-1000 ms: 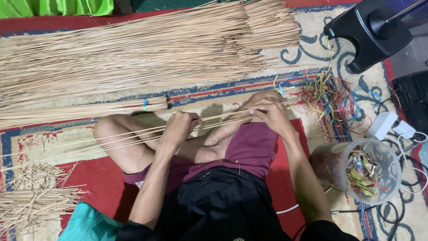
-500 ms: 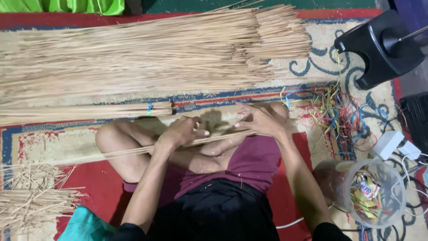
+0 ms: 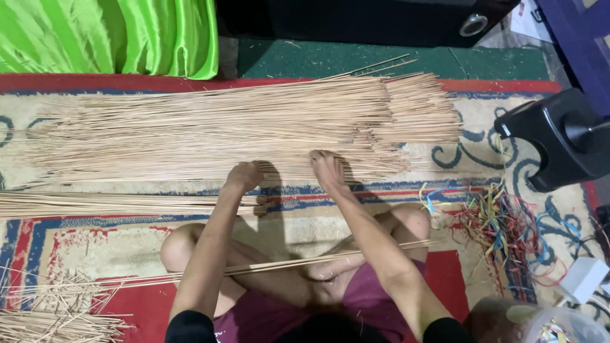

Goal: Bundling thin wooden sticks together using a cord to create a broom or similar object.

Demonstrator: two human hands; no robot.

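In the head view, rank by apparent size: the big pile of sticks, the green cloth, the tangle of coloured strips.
1. Big pile of sticks, widest by far.
2. Green cloth, though cut off by the frame.
3. Tangle of coloured strips, smallest.

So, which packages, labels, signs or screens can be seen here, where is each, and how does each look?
White box: right edge of the carpet, beside the coloured strips; small, plain, boxy.
Clear plastic container: bottom right corner; round, see-through, with colourful bits inside.
White paper: top right, partly cut off; print too small to tell.
No signs or screens show.
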